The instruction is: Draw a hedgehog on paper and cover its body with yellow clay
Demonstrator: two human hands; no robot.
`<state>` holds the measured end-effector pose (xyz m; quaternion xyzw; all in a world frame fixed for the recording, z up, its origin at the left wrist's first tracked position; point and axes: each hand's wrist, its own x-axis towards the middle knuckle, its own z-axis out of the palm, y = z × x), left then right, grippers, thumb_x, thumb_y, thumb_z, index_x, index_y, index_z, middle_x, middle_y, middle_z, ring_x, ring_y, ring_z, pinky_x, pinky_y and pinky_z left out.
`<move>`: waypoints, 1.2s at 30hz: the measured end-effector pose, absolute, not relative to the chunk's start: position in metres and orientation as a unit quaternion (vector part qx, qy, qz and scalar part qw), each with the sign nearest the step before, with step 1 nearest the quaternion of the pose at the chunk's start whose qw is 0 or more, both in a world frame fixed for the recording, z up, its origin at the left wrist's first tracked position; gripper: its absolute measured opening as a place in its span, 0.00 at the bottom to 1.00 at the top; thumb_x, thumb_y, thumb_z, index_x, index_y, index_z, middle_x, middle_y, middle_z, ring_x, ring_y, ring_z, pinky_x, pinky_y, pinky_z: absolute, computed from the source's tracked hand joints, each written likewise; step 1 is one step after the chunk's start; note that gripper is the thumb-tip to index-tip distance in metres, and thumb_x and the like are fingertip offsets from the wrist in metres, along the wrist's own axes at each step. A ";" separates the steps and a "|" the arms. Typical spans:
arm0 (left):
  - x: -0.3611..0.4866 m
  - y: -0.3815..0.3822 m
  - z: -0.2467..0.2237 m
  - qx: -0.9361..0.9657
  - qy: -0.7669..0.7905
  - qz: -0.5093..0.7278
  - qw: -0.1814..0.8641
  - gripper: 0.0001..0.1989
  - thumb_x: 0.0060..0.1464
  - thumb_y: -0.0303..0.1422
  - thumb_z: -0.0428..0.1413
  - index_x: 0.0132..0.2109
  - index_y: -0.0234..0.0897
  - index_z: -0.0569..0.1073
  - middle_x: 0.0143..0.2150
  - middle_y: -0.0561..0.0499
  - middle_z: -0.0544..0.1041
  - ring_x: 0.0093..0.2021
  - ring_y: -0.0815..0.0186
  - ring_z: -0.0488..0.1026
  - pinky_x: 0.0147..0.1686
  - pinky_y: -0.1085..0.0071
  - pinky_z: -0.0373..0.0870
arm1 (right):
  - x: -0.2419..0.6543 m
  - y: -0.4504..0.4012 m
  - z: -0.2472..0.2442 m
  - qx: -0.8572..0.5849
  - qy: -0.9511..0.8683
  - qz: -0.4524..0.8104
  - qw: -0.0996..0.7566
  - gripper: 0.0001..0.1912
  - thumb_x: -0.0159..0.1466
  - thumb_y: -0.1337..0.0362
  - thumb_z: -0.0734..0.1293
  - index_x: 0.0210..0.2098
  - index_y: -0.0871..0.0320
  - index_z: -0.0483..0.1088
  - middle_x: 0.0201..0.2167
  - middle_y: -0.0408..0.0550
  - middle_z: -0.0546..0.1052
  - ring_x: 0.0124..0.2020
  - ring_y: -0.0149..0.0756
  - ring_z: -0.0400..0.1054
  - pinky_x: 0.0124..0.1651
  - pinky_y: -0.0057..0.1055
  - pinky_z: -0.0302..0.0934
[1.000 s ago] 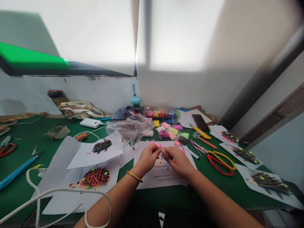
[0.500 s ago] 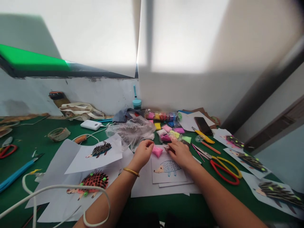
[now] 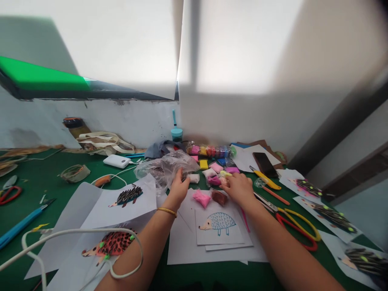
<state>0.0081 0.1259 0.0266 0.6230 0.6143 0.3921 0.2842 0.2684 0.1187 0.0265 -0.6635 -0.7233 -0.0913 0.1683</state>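
Note:
My left hand (image 3: 179,186), with a gold bangle at its wrist, is closed at the edge of the clear plastic bag (image 3: 169,163); what its fingers hold is too hidden to name. My right hand (image 3: 238,186) is closed over a yellow clay packet (image 3: 224,173) among the coloured packets. Between my hands lie a pink packet (image 3: 201,198) and a brown packet (image 3: 219,197). Below them, a blue hedgehog drawing (image 3: 220,223) rests on white sheets.
Scissors (image 3: 298,226), a yellow cutter (image 3: 266,178) and a phone (image 3: 264,163) lie to the right, beside finished hedgehog pictures (image 3: 325,213). At left are a power bank (image 3: 117,161), a looping white cable (image 3: 75,231) and a black-spined hedgehog picture (image 3: 129,196).
My left hand has moved up and left to the plastic bag. My right hand has shifted up and right onto the packets, and the brown packet now shows beside the pink one.

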 end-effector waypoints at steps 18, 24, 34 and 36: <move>0.012 0.123 0.045 0.399 0.562 0.561 0.458 0.26 0.58 0.30 0.52 0.63 0.40 0.60 0.67 0.41 0.60 0.66 0.58 0.60 0.60 0.62 0.63 | 0.272 0.108 0.033 -0.631 -0.744 0.012 0.220 0.10 0.66 0.61 0.61 0.43 0.54 0.71 0.42 0.48 0.79 0.44 0.41 0.70 0.41 0.31 0.53; 0.012 0.122 0.046 0.474 0.598 0.513 0.393 0.16 0.58 0.29 0.51 0.54 0.36 0.69 0.55 0.42 0.74 0.53 0.62 0.73 0.48 0.68 0.71 | 0.271 0.108 0.032 -0.658 -0.738 -0.008 0.153 0.10 0.64 0.56 0.65 0.42 0.52 0.73 0.39 0.48 0.79 0.45 0.44 0.69 0.40 0.33 0.51; 0.024 0.123 0.049 0.672 0.612 0.338 0.244 0.09 0.56 0.29 0.54 0.43 0.35 0.77 0.45 0.43 0.79 0.47 0.59 0.74 0.50 0.65 0.68 | 0.266 0.105 0.026 -0.648 -0.748 -0.035 0.138 0.12 0.68 0.56 0.61 0.44 0.53 0.72 0.46 0.50 0.78 0.49 0.46 0.66 0.45 0.38 0.52; 0.029 0.126 0.052 0.708 0.616 0.285 0.196 0.08 0.55 0.30 0.56 0.41 0.37 0.78 0.47 0.43 0.77 0.51 0.55 0.72 0.53 0.62 0.65 | 0.266 0.104 0.026 -0.647 -0.748 -0.038 0.143 0.13 0.68 0.57 0.61 0.47 0.52 0.71 0.48 0.51 0.77 0.50 0.46 0.66 0.46 0.39 0.52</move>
